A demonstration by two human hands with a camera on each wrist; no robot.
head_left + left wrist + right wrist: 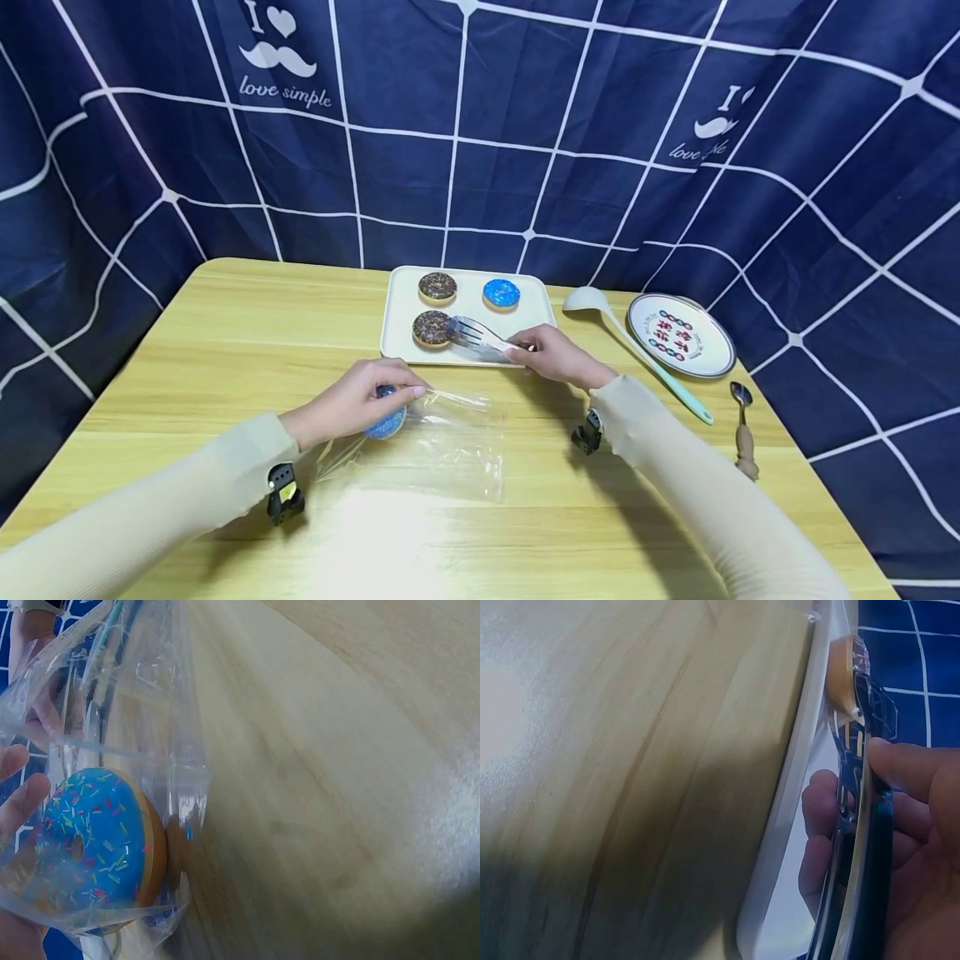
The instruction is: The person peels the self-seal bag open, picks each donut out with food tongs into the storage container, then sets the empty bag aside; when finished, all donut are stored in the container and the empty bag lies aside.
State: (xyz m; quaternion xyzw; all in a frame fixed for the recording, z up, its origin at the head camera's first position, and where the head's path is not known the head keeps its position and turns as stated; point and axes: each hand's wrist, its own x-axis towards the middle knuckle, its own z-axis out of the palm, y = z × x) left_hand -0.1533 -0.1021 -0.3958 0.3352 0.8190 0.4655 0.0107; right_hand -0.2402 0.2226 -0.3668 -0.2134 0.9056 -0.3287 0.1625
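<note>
My left hand (367,400) pinches the edge of a clear plastic bag (457,450) above the front middle of the table. Inside the bag is a blue-iced donut (97,840) with coloured sprinkles, partly hidden by the hand in the head view. In my right hand (558,354) is a pair of serving tongs (855,802) with slotted ends, gripped between thumb and fingers. Their ends reach the right side of the nearer chocolate donut (431,330) on a white tray (393,308). Another chocolate donut (437,287) and a blue donut (501,294) sit farther back on the tray.
Right of the tray lies a ladle (637,350) with a pale green handle, beside a patterned plate (708,354). A small spoon (742,429) with a brown handle is near the right edge of the wooden table (255,333). A blue checked curtain (405,175) hangs behind.
</note>
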